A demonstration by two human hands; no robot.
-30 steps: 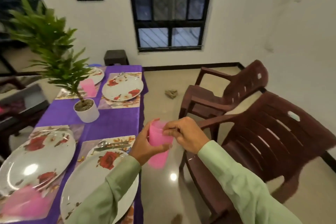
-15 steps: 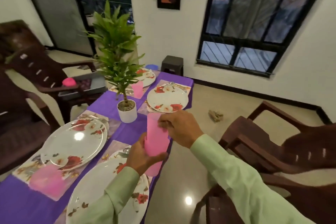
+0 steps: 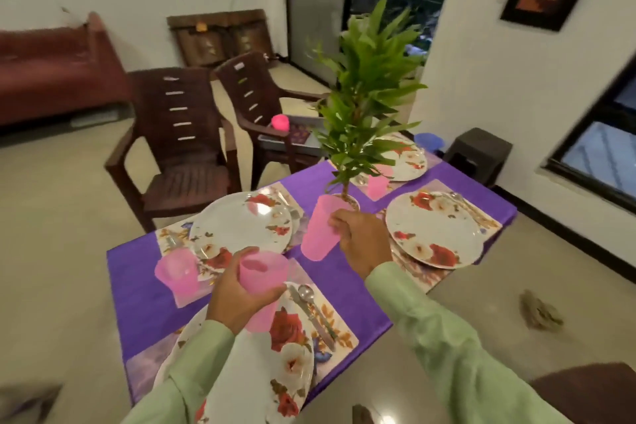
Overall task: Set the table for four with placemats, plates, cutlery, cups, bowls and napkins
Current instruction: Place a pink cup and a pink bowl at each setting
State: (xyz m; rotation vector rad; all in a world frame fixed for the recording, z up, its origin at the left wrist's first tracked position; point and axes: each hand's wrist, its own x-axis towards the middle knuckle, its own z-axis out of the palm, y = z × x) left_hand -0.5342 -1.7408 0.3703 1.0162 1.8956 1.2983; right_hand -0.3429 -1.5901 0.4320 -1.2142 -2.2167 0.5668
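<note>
Over the table's [image 3: 144,313] near edge: left hand [image 3: 237,299] gripping a pink cup [image 3: 263,277] above the nearest plate [image 3: 289,354]. Mid-table, right hand [image 3: 361,241] clasping a second pink cup [image 3: 318,229].

Potted plant [image 3: 364,86] — 2 chairs [image 3: 182,144], perhaps plastic

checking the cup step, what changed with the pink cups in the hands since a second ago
The stacked pink plastic cups were pulled apart: the left hand now holds one pink cup over the near floral plate, and the right hand carries the other pink cup out over the purple tablecloth. Plates, placemats and potted plant stayed put.
</note>
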